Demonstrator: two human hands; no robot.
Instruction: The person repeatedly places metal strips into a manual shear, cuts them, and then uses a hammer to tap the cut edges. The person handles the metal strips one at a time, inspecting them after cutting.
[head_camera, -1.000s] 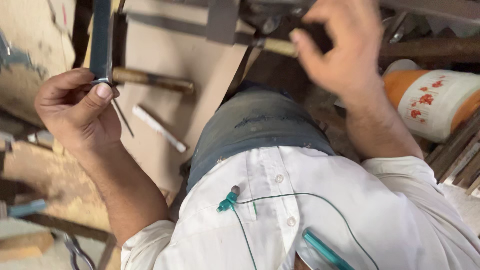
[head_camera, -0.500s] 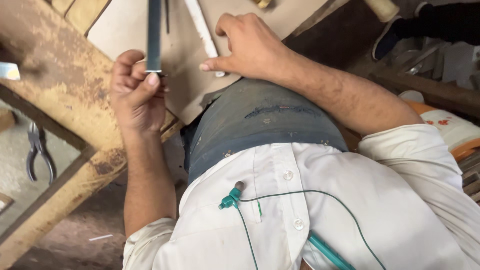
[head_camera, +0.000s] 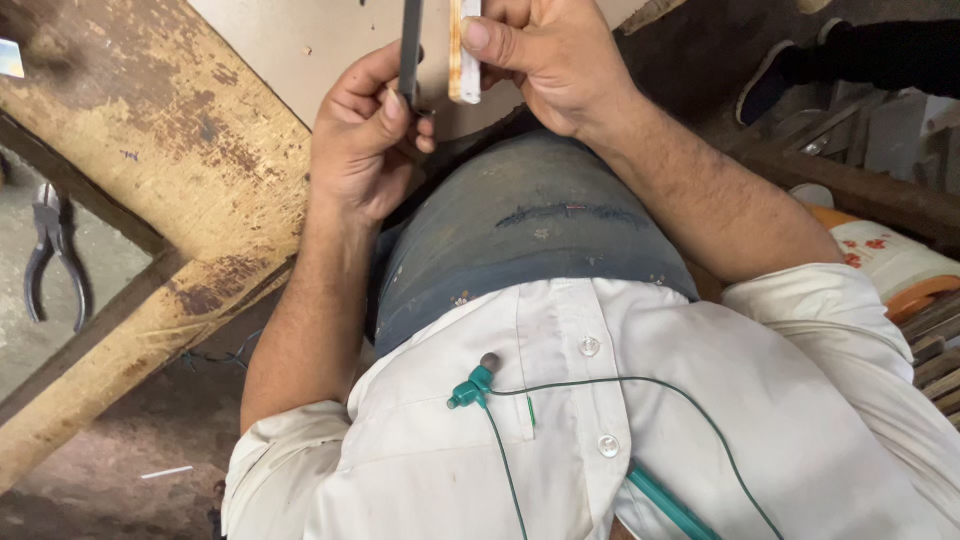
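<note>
My left hand (head_camera: 365, 135) grips the lower end of a thin dark metal bar (head_camera: 410, 45) that stands upright and runs out of the top of the view. My right hand (head_camera: 545, 60) pinches a short white-and-tan stick (head_camera: 464, 55), held upright just right of the bar, a small gap between them. Both hands hover above my knee in dark jeans (head_camera: 530, 225), in front of a pale flat board (head_camera: 320, 50).
A worn, rust-stained yellow wooden beam frame (head_camera: 180, 200) runs diagonally at left. Pliers (head_camera: 55, 255) lie on the grey floor at far left. Another person's dark shoe (head_camera: 770, 80) is at upper right, beside metal rods and an orange-and-white container (head_camera: 890, 265).
My right hand has lifted the white stick off the board and brought it upright beside the bar. My left hand keeps its hold on the bar, which has shifted right in view.
</note>
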